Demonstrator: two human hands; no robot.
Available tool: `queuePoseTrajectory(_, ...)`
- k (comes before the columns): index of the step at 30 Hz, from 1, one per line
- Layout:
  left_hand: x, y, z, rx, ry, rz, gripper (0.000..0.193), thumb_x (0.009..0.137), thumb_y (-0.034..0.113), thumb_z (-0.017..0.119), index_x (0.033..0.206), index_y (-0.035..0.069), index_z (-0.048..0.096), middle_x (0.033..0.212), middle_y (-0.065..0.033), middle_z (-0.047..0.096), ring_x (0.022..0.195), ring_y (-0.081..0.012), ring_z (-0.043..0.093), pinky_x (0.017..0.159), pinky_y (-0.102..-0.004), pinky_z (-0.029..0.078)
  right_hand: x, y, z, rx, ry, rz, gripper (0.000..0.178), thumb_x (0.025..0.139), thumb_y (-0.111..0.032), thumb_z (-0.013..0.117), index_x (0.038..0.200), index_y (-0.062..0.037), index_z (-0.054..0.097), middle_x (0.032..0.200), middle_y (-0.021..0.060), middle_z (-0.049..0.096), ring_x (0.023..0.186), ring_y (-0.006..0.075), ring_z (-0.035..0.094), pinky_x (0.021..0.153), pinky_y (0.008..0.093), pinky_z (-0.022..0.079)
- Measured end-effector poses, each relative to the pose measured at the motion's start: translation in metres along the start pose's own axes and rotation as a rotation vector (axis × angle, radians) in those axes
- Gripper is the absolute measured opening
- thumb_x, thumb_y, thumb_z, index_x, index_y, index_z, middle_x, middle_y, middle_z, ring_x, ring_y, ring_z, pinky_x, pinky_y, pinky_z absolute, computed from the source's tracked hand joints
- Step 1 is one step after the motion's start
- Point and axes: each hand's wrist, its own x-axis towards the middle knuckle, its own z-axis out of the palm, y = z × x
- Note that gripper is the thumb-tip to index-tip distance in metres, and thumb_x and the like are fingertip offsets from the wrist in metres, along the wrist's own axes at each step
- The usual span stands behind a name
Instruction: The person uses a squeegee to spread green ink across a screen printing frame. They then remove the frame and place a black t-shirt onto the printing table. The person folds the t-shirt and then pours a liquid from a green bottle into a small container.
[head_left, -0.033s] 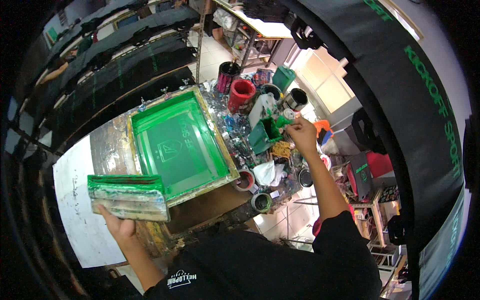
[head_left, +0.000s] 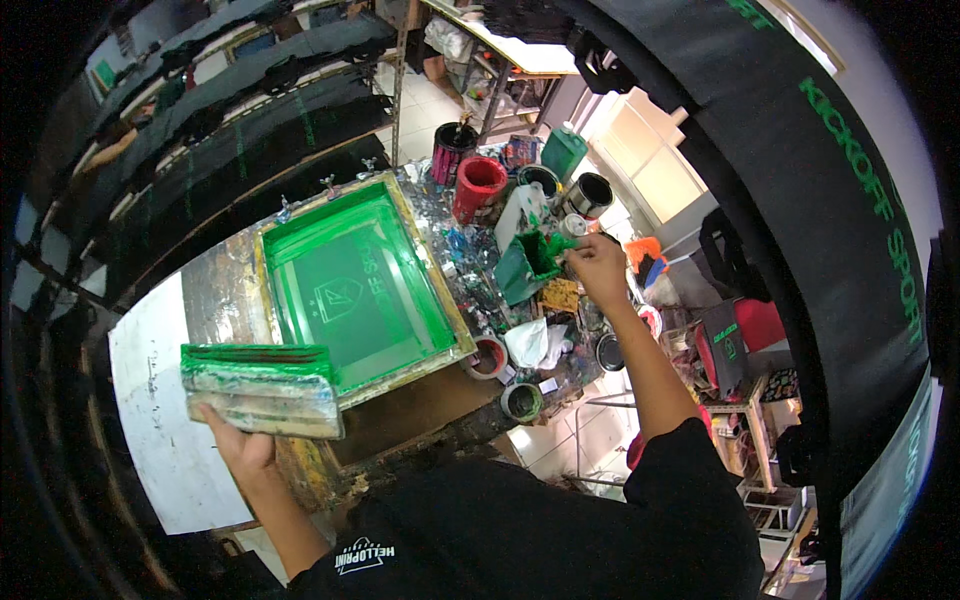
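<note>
My left hand (head_left: pixel 240 450) is closed on a wide squeegee (head_left: pixel 265 400), its wooden body smeared with ink and its far edge coated in green. The squeegee is held over the near left corner of a screen printing frame (head_left: pixel 365 400). Green ink coats the mesh (head_left: pixel 350 265), where a shield and lettering show. On the right, my right hand (head_left: pixel 598 265) pinches a small tool thick with green ink (head_left: pixel 560 243), which looks like a scraper. That tool is at the mouth of a cut-open green container (head_left: pixel 517 275) with green ink inside.
Behind the container stand a red tub (head_left: pixel 480 180), a white jug (head_left: pixel 522 215) and several cans. Nearer lie a yellow sponge (head_left: pixel 560 295), a white cloth (head_left: pixel 526 343) and tape rolls (head_left: pixel 521 402). Black printed fabric (head_left: pixel 850 180) hangs at the right; more lies on racks (head_left: pixel 240 160) at the left.
My right hand has moved slightly left, bringing the green-coated tool closer against the container's mouth. The squeegee in my left hand has shifted a little to the right and away from me.
</note>
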Motion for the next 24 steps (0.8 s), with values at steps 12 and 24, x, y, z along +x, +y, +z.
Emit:
queuePoseTrajectory(12, -0.047, -0.001, -0.013, -0.003, -0.105, 0.046, 0.059, 0.102, 0.052, 0.039, 0.146, 0.012, 0.043, 0.149, -0.0088, 0.044, 0.131, -0.0301, 0.044, 0.113, -0.0496, 0.033, -0.013, -0.001, 0.026, -0.766, -0.156, -0.978, 0.015, 0.071, -0.013, 0.068, 0.081, -0.0110, 0.056, 0.076, 0.0053, 0.061, 0.072, 0.0238, 0.065, 0.060, 0.0359, 0.053)
queuePoseTrajectory(24, -0.087, 0.010, -0.060, -0.006, 0.026, 0.220, 0.057, 0.103, 0.051, 0.040, 0.144, 0.012, 0.044, 0.145, -0.0081, 0.047, 0.127, -0.0294, 0.047, 0.111, -0.0497, 0.035, -0.008, 0.022, 0.003, -0.710, -0.288, -1.170, 0.022, 0.069, -0.017, 0.068, 0.086, -0.0082, 0.057, 0.083, 0.0046, 0.060, 0.079, 0.0235, 0.063, 0.062, 0.0362, 0.053)
